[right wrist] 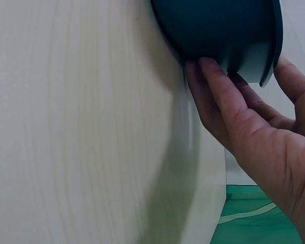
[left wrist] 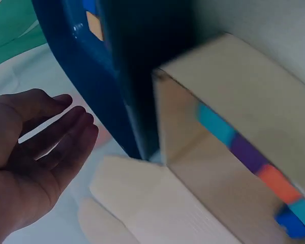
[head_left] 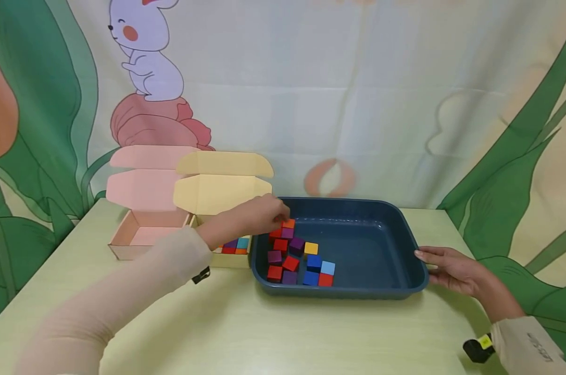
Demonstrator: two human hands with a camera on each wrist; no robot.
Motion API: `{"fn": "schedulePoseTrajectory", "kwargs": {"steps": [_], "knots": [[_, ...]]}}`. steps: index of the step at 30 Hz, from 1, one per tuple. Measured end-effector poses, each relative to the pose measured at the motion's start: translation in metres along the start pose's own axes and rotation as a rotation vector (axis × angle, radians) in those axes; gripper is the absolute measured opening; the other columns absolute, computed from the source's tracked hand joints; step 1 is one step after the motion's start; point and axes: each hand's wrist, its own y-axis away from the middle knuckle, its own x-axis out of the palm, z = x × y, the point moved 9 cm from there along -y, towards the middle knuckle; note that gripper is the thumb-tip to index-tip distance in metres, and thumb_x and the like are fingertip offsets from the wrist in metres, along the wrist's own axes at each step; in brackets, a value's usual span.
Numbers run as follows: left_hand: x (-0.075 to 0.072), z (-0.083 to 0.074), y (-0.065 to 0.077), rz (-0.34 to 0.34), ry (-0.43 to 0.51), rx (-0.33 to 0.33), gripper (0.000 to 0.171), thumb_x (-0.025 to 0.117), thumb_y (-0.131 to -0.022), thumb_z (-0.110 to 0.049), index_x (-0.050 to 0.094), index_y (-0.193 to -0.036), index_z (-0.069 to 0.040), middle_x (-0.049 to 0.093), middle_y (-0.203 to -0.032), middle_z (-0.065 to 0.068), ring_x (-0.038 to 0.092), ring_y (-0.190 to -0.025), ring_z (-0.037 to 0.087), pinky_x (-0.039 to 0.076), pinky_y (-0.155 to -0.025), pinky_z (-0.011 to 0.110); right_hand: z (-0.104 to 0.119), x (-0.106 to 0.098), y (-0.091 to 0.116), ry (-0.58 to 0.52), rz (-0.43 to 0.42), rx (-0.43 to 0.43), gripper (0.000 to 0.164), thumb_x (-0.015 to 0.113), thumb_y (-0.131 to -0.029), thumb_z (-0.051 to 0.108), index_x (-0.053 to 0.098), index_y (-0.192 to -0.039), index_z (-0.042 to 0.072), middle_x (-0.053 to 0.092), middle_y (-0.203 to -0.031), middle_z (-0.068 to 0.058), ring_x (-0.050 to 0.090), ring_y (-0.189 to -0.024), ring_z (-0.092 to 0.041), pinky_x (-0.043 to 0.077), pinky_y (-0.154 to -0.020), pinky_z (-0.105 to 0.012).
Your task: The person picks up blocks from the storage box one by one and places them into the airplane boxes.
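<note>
My left hand hovers over the left rim of a dark blue tray, right by its back-left blocks. In the left wrist view the fingers of this left hand are loosely bent, with nothing between thumb and fingertips. Small coloured cubes, among them a yellow cube and a light blue cube, lie in the left part of the tray. At the tray's right end my right hand holds its wall, thumb at the rim and fingers against the outside.
Left of the tray stands an open yellow box with a row of coloured cubes inside, its lid raised. An open pink box sits beside it. A printed curtain hangs behind the table.
</note>
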Motion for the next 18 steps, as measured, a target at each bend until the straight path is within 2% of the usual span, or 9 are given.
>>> {"fn": "schedulePoseTrajectory", "kwargs": {"steps": [3,5,10,13,15,18], "knots": [[0.008,-0.011,-0.029,0.069,0.002,-0.008,0.024,0.068,-0.094,-0.004,0.074,-0.117,-0.006,0.073,-0.111,0.008,0.063,-0.095,0.02,0.056,-0.084,0.029,0.0,0.0,0.0,0.014,-0.003,-0.001,0.084,0.052,-0.108,0.022,-0.009,-0.156,-0.01,0.05,-0.13,-0.01,0.067,-0.108,-0.017,0.056,-0.092,-0.031],[0.012,-0.015,-0.046,0.138,-0.002,-0.026,0.029,0.069,-0.093,-0.003,0.072,-0.122,-0.007,0.071,-0.117,0.007,0.061,-0.101,0.021,0.056,-0.086,0.03,0.0,0.0,0.0,0.015,0.001,-0.003,0.084,0.052,-0.108,0.022,-0.009,-0.156,-0.01,0.05,-0.13,-0.01,0.067,-0.108,-0.017,0.056,-0.092,-0.031],[0.027,-0.004,-0.077,0.316,0.041,-0.12,0.05,0.073,-0.089,-0.002,0.063,-0.137,-0.01,0.06,-0.135,0.011,0.055,-0.117,0.024,0.054,-0.092,0.034,0.0,0.0,-0.001,0.005,0.007,-0.006,0.083,0.051,-0.108,0.021,-0.009,-0.156,-0.01,0.053,-0.127,-0.008,0.067,-0.107,-0.018,0.057,-0.091,-0.031],[0.035,0.014,-0.084,0.386,0.084,-0.254,0.056,0.078,-0.088,-0.004,0.061,-0.141,-0.012,0.058,-0.136,0.01,0.053,-0.118,0.025,0.055,-0.093,0.035,0.001,0.0,-0.001,0.015,0.002,-0.009,0.083,0.051,-0.108,0.021,-0.009,-0.156,-0.01,0.052,-0.128,-0.009,0.067,-0.107,-0.018,0.057,-0.091,-0.031],[0.042,0.027,-0.085,0.422,0.102,-0.371,0.056,0.081,-0.086,-0.006,0.063,-0.138,-0.015,0.059,-0.133,0.007,0.052,-0.116,0.024,0.055,-0.091,0.035,0.001,-0.001,-0.001,0.021,-0.003,-0.008,0.084,0.051,-0.108,0.022,-0.009,-0.156,-0.01,0.051,-0.128,-0.01,0.067,-0.107,-0.018,0.057,-0.091,-0.03],[0.047,0.036,-0.081,0.458,0.114,-0.491,0.052,0.082,-0.084,-0.005,0.067,-0.133,-0.019,0.061,-0.126,0.004,0.053,-0.112,0.023,0.057,-0.085,0.035,0.001,-0.002,0.0,0.025,-0.01,-0.006,0.084,0.051,-0.108,0.022,-0.009,-0.156,-0.01,0.05,-0.13,-0.011,0.067,-0.108,-0.017,0.056,-0.091,-0.031]]}}
